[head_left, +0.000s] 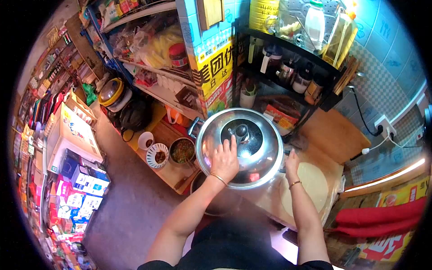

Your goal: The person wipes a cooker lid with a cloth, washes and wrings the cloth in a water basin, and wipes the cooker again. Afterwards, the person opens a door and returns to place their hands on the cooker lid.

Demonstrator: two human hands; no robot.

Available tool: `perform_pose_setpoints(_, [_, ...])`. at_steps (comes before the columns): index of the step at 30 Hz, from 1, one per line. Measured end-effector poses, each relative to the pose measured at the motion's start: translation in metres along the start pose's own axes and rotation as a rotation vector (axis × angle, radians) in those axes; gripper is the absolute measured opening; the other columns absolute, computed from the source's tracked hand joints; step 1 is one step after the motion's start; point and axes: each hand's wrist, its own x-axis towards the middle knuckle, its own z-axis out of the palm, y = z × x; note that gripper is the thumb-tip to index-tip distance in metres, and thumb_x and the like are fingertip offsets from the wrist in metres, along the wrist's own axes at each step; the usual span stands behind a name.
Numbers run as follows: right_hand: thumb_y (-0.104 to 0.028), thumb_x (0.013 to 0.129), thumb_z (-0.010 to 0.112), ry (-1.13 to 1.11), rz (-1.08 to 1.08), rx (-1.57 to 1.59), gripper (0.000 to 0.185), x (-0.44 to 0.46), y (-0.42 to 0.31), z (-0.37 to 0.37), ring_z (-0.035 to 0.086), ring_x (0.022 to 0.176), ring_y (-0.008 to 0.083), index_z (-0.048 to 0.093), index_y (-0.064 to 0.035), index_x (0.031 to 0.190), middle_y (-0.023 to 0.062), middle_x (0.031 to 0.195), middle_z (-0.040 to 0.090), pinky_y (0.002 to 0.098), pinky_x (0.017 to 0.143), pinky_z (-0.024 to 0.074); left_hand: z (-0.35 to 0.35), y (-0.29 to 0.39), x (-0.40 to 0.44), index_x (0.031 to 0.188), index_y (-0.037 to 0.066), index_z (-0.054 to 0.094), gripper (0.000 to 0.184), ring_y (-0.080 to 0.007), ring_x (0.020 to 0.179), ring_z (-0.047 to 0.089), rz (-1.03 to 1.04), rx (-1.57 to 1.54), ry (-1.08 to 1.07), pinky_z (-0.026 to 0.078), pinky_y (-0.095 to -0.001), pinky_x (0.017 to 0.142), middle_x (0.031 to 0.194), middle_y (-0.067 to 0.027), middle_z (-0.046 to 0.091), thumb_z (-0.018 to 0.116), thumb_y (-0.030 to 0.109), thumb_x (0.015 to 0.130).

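Note:
A large domed lid (263, 168) of shiny metal with a dark glass centre and black knob (242, 131) covers a pan whose body is hidden beneath it. My left hand (225, 160) lies on the lid with fingers stretched toward the knob, touching the dome. On the pan's right side, my right hand (292, 165) is closed around its handle, mostly hidden by the fingers. A second handle (195, 128) sticks out at the pan's left. Close by my right wrist, a flat round sheet of dough (312, 186) lies on the worktop.
Left of the pan stand a bowl of chopped food (182, 150), a white slotted basket (157, 155) and a small white cup (145, 140). A black rack (288, 85) with jars and jugs rises behind. A red cloth (382, 218) hangs at right.

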Motion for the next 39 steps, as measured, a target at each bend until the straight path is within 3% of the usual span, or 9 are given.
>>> perform_pose_setpoints(5, [-0.034,0.096,0.035,0.018,-0.065,-0.001,0.047,-0.002,0.0,-0.001,0.049,0.052,0.0192,0.052,0.004,0.073,0.0113,0.058,0.052,0.037,0.053,0.0403,-0.008,0.003,0.0,0.129,-0.006,0.037,0.066,-0.0308,0.094,0.051,0.001,0.033,-0.003,0.042,-0.041,0.084,0.111,-0.02,0.049,0.056,0.014,0.069])
perform_pose_setpoints(8, [-0.034,0.096,0.036,-0.019,0.016,0.011,0.047,-0.011,-0.014,-0.004,0.049,0.053,0.019,0.052,0.0044,0.074,0.0118,0.058,0.051,0.0373,0.054,0.0405,-0.007,0.003,0.0,0.129,-0.005,0.037,0.066,-0.0307,0.094,0.051,-0.014,0.014,-0.023,0.042,-0.0435,0.085,0.111,-0.02,0.049,0.057,0.014,0.069])
perform_pose_setpoints(10, [-0.034,0.096,0.035,0.038,-0.07,-0.03,0.048,-0.018,-0.023,-0.003,0.049,0.053,0.0196,0.052,0.0048,0.073,0.012,0.059,0.052,0.0375,0.054,0.0407,0.001,0.0,0.0,0.128,-0.004,0.041,0.06,-0.0264,0.083,0.051,0.034,0.064,0.082,0.044,-0.0349,0.07,0.102,-0.0163,0.052,0.053,0.015,0.072])
perform_pose_setpoints(11, [-0.034,0.096,0.035,0.037,-0.071,-0.03,0.048,-0.015,-0.02,-0.003,0.049,0.053,0.0196,0.052,0.0048,0.073,0.012,0.059,0.052,0.0375,0.054,0.0407,0.001,0.0,0.0,0.128,-0.004,0.041,0.06,-0.0264,0.083,0.051,0.033,0.065,0.083,0.044,-0.0349,0.07,0.102,-0.0163,0.052,0.053,0.015,0.072])
perform_pose_setpoints(13, [-0.035,0.096,0.035,0.002,-0.006,-0.04,0.049,-0.005,-0.007,-0.003,0.051,0.053,0.0199,0.053,0.0051,0.072,0.012,0.059,0.053,0.0373,0.054,0.041,0.0,0.001,0.0,0.13,-0.005,0.038,0.067,-0.0302,0.091,0.052,-0.012,-0.008,-0.005,0.041,-0.0463,0.086,0.11,-0.0195,0.05,0.058,0.015,0.069])
perform_pose_setpoints(16, [-0.035,0.096,0.034,0.039,-0.075,-0.06,0.051,0.01,0.016,0.002,0.052,0.052,0.0203,0.053,0.0052,0.072,0.0118,0.059,0.053,0.0374,0.053,0.0408,-0.003,0.002,-0.001,0.129,-0.005,0.038,0.067,-0.0299,0.09,0.052,-0.004,0.026,0.01,0.043,-0.0438,0.084,0.11,-0.0198,0.05,0.058,0.015,0.069])
perform_pose_setpoints(25, [-0.037,0.095,0.035,-0.013,-0.017,-0.032,0.051,-0.002,-0.003,-0.002,0.05,0.049,0.02,0.055,0.0053,0.074,0.0111,0.057,0.053,0.037,0.05,0.0397,0.001,0.001,-0.001,0.13,-0.006,0.037,0.068,-0.0302,0.09,0.051,-0.007,0.0,0.005,0.043,-0.0402,0.078,0.11,-0.0202,0.049,0.058,0.015,0.069])
perform_pose_setpoints(39, [-0.035,0.095,0.036,-0.001,-0.023,-0.02,0.048,-0.005,-0.004,-0.003,0.051,0.054,0.0195,0.055,0.0047,0.078,0.0117,0.062,0.055,0.0362,0.053,0.0407,-0.001,0.001,-0.001,0.13,-0.005,0.038,0.067,-0.0307,0.091,0.052,-0.003,-0.007,0.016,0.043,-0.041,0.08,0.111,-0.0207,0.05,0.058,0.014,0.069])
